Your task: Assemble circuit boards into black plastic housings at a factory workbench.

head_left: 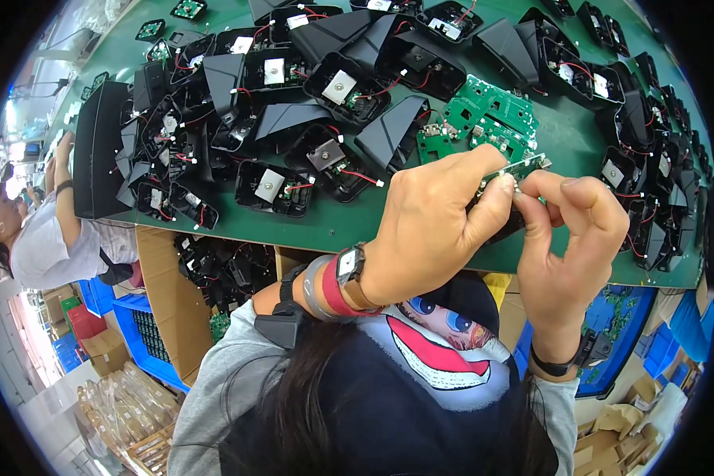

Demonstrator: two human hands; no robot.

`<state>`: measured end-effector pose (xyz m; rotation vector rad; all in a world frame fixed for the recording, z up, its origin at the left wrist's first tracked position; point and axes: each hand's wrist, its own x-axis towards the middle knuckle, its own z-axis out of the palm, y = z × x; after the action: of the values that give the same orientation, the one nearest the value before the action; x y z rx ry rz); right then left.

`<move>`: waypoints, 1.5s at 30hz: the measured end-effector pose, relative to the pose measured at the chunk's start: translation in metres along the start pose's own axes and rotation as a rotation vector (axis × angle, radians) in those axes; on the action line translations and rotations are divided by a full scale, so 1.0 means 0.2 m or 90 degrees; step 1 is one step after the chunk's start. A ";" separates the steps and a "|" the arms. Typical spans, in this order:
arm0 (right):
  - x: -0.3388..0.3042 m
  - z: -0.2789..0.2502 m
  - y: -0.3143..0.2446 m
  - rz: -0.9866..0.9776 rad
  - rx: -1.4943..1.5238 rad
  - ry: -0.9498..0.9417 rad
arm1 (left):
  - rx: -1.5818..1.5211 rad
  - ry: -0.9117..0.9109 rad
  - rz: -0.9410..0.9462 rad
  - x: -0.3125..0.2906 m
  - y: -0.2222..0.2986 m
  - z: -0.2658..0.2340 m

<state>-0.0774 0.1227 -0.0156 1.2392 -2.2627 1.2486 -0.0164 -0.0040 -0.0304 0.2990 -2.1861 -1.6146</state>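
Observation:
My left hand (428, 226) pinches a small green circuit board (531, 163) between thumb and fingers, tilted nearly edge-on. Thumb and forefinger of my right hand (570, 238) are closed together at the board's near edge, beside small pale parts. Whatever sits between those fingertips is too small to make out. Part of a dark housing shows beneath, mostly hidden by my hands. Just beyond them lies a pile of green circuit boards (496, 107) on the green table (325, 230).
Several open black housings (271, 189) with red and black wires crowd the table's left and back. More housings (615, 170) stand at the right. A cardboard box (163, 309) of black parts and a blue bin (623, 325) sit below the edge. Another person (44, 230) works at far left.

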 end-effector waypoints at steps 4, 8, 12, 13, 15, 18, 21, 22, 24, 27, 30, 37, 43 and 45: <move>0.04 -0.03 -0.01 0.071 0.036 0.001 | 0.168 -0.032 0.185 0.01 0.00 0.00; 0.06 -0.04 -0.03 0.112 -0.025 -0.044 | 0.203 -0.032 0.240 0.00 -0.01 -0.01; 0.08 -0.02 -0.03 0.109 -0.068 -0.068 | 0.293 -0.044 0.249 0.00 -0.01 -0.01; 0.08 -0.01 -0.03 0.101 -0.078 -0.060 | 0.292 -0.045 0.249 0.00 -0.01 -0.01; 0.06 0.04 0.00 0.103 -0.007 0.000 | 0.131 -0.042 0.102 0.01 -0.01 -0.02; 0.04 0.08 0.02 0.132 0.115 0.064 | -0.013 -0.014 0.017 0.00 -0.01 -0.03; 0.04 0.10 0.03 0.234 0.314 0.106 | 0.069 0.015 0.097 0.02 -0.01 -0.05; 0.04 0.10 0.02 0.236 0.314 0.105 | 0.127 0.022 0.155 0.02 -0.01 -0.06; 0.04 0.09 0.00 0.239 0.302 0.085 | 0.171 0.033 0.174 0.02 0.02 -0.07; 0.04 0.08 0.01 0.230 0.279 0.075 | 0.216 0.064 0.203 0.02 0.00 -0.05; 0.04 0.09 0.03 0.265 0.379 0.103 | 0.201 0.092 0.230 0.02 -0.01 -0.03; 0.07 0.06 0.04 0.403 0.479 0.070 | 0.254 0.079 0.323 0.03 -0.03 -0.04; 0.03 0.09 0.17 0.292 0.503 0.056 | 0.066 0.033 0.203 0.04 -0.04 -0.06; 0.04 0.06 0.16 0.357 0.521 -0.021 | -0.032 -0.006 0.099 0.04 -0.05 -0.07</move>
<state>-0.1052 0.1170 -0.0346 0.8075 -2.2568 2.5441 -0.0174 -0.0214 -0.0343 0.1051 -2.1151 -1.5851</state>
